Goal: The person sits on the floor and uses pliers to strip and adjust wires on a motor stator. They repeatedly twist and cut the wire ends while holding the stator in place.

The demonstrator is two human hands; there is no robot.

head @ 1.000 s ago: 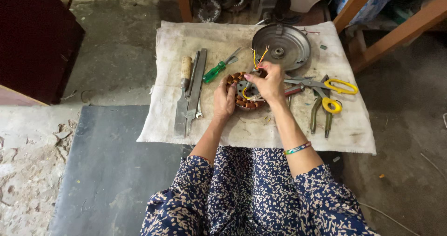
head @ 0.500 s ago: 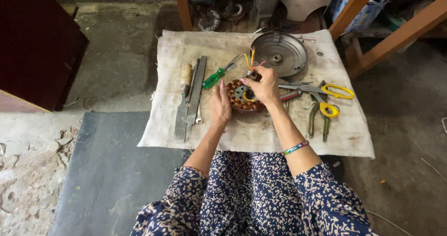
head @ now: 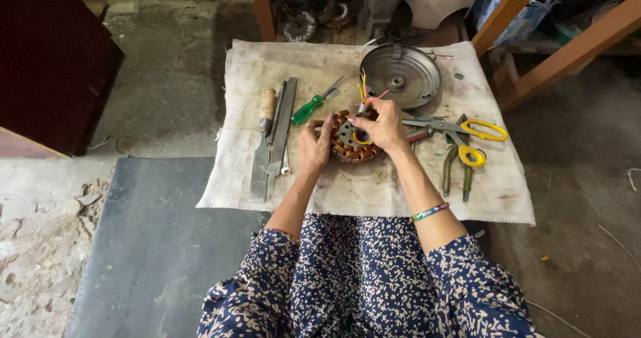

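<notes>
Copper coils ring the motor winding (head: 352,141), a round piece with a grey metal middle and thin yellow and red wires (head: 364,90) rising from its far edge. It lies on the pale cloth (head: 280,58), between the green screwdriver (head: 310,108) and the scissors (head: 461,127), just in front of the round metal cover (head: 399,75). We cup its near side with our left hand (head: 314,148), fingers curled against the rim. Our right hand (head: 382,126) arches over it, fingertips pinching at the middle.

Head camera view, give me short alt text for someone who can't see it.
Both hands, left hand and right hand, hold a copper-wound motor stator on a cloth spread over the floor, among a green screwdriver, files, yellow-handled scissors, pliers and a round metal cover.
</notes>
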